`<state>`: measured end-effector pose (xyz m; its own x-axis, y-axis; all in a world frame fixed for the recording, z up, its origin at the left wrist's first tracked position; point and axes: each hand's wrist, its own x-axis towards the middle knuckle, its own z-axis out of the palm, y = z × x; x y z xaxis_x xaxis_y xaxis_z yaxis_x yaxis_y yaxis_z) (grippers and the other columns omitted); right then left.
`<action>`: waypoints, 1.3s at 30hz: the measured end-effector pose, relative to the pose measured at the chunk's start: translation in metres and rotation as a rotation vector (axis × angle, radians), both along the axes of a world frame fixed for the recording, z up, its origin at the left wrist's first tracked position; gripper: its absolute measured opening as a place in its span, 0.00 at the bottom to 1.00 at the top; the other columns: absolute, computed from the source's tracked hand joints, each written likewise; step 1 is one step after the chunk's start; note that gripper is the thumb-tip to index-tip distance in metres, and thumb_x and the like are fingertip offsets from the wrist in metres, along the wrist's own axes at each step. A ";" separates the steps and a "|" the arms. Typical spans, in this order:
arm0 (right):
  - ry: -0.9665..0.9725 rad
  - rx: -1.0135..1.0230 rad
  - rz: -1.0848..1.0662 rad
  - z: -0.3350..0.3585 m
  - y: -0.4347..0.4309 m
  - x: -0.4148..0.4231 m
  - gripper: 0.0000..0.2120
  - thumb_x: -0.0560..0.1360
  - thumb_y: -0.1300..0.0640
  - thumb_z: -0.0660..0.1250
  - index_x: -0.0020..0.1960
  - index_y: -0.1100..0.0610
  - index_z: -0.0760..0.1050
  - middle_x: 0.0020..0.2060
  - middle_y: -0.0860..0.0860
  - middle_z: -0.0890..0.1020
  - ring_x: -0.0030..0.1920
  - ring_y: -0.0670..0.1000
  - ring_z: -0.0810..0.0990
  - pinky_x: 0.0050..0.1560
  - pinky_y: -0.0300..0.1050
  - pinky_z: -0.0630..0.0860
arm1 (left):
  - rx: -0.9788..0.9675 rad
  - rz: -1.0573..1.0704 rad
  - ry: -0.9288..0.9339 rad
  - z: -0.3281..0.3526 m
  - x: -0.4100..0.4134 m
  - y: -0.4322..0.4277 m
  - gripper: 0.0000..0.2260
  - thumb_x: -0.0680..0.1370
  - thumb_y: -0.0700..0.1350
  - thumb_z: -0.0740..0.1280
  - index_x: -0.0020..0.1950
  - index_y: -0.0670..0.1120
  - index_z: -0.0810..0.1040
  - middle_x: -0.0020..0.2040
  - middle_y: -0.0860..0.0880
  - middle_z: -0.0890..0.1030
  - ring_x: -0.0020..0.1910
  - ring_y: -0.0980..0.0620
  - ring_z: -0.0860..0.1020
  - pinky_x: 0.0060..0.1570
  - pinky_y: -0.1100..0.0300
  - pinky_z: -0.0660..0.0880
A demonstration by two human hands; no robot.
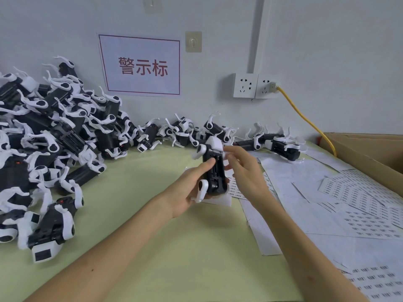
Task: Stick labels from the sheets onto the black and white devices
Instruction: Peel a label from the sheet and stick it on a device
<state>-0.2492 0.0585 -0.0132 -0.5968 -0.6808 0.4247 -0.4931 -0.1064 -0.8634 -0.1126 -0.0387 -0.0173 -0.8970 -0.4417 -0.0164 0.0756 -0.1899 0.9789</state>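
1. Head view, left half of the frame: we see a pile of devices [54,138], black and white, heaped on the pale green table [174,247] against the wall.
2. Centre: the left hand [187,192] grips the held device [214,173] from below and the left, fingers curled round it and thumb pressed on its black face. The device stands roughly upright above the table.
3. Right of centre: the right hand [246,171] has bent fingers, with fingertips at the device's right edge. We cannot tell whether they grip it or pinch a label.
4. Right side: label sheets [359,205] lie overlapping on the table, beside a cardboard box [370,153] at the right edge.
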 end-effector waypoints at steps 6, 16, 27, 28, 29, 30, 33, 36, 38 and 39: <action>0.162 0.292 -0.138 -0.008 -0.001 -0.012 0.15 0.81 0.56 0.66 0.67 0.50 0.76 0.63 0.49 0.80 0.55 0.48 0.78 0.55 0.43 0.74 | 0.151 0.258 0.087 0.003 0.004 -0.027 0.19 0.67 0.65 0.72 0.38 0.49 0.88 0.48 0.48 0.87 0.44 0.53 0.85 0.40 0.59 0.63; 0.457 0.716 -0.187 -0.030 -0.009 -0.022 0.35 0.78 0.39 0.67 0.79 0.49 0.61 0.74 0.50 0.71 0.75 0.55 0.65 0.74 0.56 0.55 | 0.332 0.177 0.034 0.009 0.014 -0.034 0.26 0.68 0.61 0.75 0.58 0.45 0.82 0.37 0.49 0.80 0.33 0.50 0.76 0.38 0.58 0.70; 0.178 0.192 -0.300 -0.013 -0.002 -0.022 0.08 0.78 0.61 0.66 0.51 0.49 0.79 0.40 0.44 0.78 0.38 0.44 0.77 0.32 0.34 0.72 | 0.390 0.198 0.018 0.010 0.013 -0.031 0.10 0.62 0.51 0.81 0.35 0.50 0.83 0.43 0.51 0.83 0.41 0.51 0.82 0.32 0.65 0.75; 0.125 0.129 -0.292 -0.010 -0.002 -0.022 0.08 0.79 0.61 0.66 0.50 0.49 0.79 0.40 0.44 0.79 0.37 0.43 0.77 0.31 0.32 0.70 | 0.356 0.211 -0.014 0.010 0.014 -0.030 0.10 0.64 0.52 0.80 0.35 0.51 0.82 0.44 0.52 0.84 0.41 0.53 0.81 0.25 0.69 0.71; 0.078 0.073 -0.281 -0.008 -0.002 -0.021 0.07 0.79 0.60 0.66 0.49 0.48 0.78 0.41 0.45 0.80 0.37 0.44 0.77 0.32 0.34 0.71 | 0.313 0.218 -0.035 0.010 0.014 -0.029 0.09 0.67 0.52 0.79 0.36 0.51 0.81 0.45 0.52 0.84 0.39 0.54 0.82 0.21 0.71 0.68; 0.037 0.026 -0.271 -0.007 -0.002 -0.020 0.07 0.80 0.60 0.65 0.49 0.48 0.78 0.42 0.45 0.80 0.39 0.46 0.78 0.33 0.37 0.71 | 0.282 0.222 -0.038 0.010 0.015 -0.027 0.09 0.72 0.51 0.77 0.38 0.50 0.80 0.47 0.52 0.85 0.39 0.55 0.82 0.21 0.71 0.69; -0.072 -0.072 -0.253 -0.004 -0.002 -0.017 0.08 0.81 0.59 0.63 0.50 0.47 0.76 0.44 0.44 0.79 0.42 0.48 0.81 0.35 0.41 0.71 | 0.229 0.246 -0.014 0.009 0.013 -0.023 0.05 0.77 0.46 0.73 0.44 0.47 0.80 0.53 0.49 0.86 0.45 0.53 0.84 0.32 0.66 0.78; -0.152 -0.116 -0.234 -0.002 0.000 -0.017 0.11 0.81 0.60 0.63 0.48 0.45 0.76 0.45 0.44 0.79 0.43 0.48 0.80 0.38 0.43 0.73 | 0.159 0.245 0.015 0.008 0.010 -0.017 0.07 0.77 0.41 0.73 0.42 0.48 0.78 0.51 0.47 0.85 0.46 0.52 0.85 0.28 0.65 0.76; -0.194 -0.129 -0.183 0.000 0.001 -0.015 0.13 0.81 0.62 0.63 0.45 0.46 0.78 0.45 0.44 0.80 0.43 0.49 0.79 0.41 0.45 0.75 | 0.099 0.257 0.037 0.006 0.007 -0.014 0.10 0.75 0.40 0.75 0.38 0.51 0.78 0.45 0.47 0.83 0.45 0.51 0.83 0.25 0.66 0.71; -0.203 -0.130 -0.159 0.001 0.001 -0.013 0.14 0.81 0.63 0.64 0.44 0.46 0.78 0.44 0.45 0.80 0.43 0.49 0.79 0.42 0.46 0.75 | 0.063 0.279 0.039 0.005 0.006 -0.013 0.11 0.72 0.41 0.77 0.37 0.53 0.79 0.43 0.48 0.82 0.44 0.50 0.81 0.24 0.66 0.67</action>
<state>-0.2625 0.0596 -0.0126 -0.7735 -0.5193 0.3632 -0.3311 -0.1575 -0.9304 -0.1065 -0.0512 -0.0118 -0.7416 -0.6705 -0.0195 0.1708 -0.2169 0.9611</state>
